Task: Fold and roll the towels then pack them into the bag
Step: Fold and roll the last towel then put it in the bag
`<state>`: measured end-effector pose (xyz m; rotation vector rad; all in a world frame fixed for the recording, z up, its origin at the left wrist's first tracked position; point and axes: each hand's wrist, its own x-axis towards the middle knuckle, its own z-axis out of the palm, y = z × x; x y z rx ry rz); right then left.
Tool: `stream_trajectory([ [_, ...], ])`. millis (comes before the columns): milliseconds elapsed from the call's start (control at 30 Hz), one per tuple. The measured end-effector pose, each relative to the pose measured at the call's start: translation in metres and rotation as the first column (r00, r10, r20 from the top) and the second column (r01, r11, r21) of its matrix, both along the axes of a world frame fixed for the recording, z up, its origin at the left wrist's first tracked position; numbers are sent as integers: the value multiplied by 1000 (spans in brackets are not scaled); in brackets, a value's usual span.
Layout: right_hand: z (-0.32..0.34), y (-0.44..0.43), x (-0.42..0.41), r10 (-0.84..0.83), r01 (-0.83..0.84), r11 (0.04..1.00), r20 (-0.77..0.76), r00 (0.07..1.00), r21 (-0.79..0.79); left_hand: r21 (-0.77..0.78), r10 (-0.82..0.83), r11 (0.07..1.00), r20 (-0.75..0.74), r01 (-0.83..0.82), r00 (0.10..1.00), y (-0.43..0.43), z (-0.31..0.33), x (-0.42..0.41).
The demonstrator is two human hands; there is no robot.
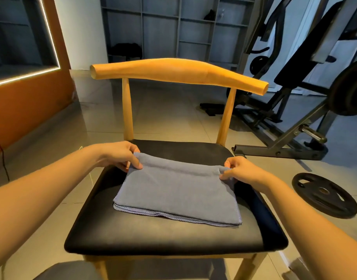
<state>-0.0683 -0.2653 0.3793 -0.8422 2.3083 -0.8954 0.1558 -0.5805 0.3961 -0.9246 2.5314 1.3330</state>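
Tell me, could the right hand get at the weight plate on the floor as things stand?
Probably yes. Nothing stands between the right hand and the weight plate lying on the floor beside the chair. But that hand pinches the grey towel at its far corner, so it must let go.

My left hand [121,156] and right hand [239,170] pinch the far rolled edge of the grey towel [177,195] on the chair seat [173,239].
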Motion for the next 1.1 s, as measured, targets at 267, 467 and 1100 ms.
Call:
stream_trajectory([
  [267,25,-31,-30,-204,201,974,-15,979,-103,147,-121,985,178,95,977,29,8,11],
  [467,42,-125,-17,-117,24,981,-485,867,-193,524,180,822,131,-222,975,97,-10,45],
  [1100,-25,15,176,482,-409,854,-782,394,321,-880,-675,376,-45,291,736,88,-48,99],
])
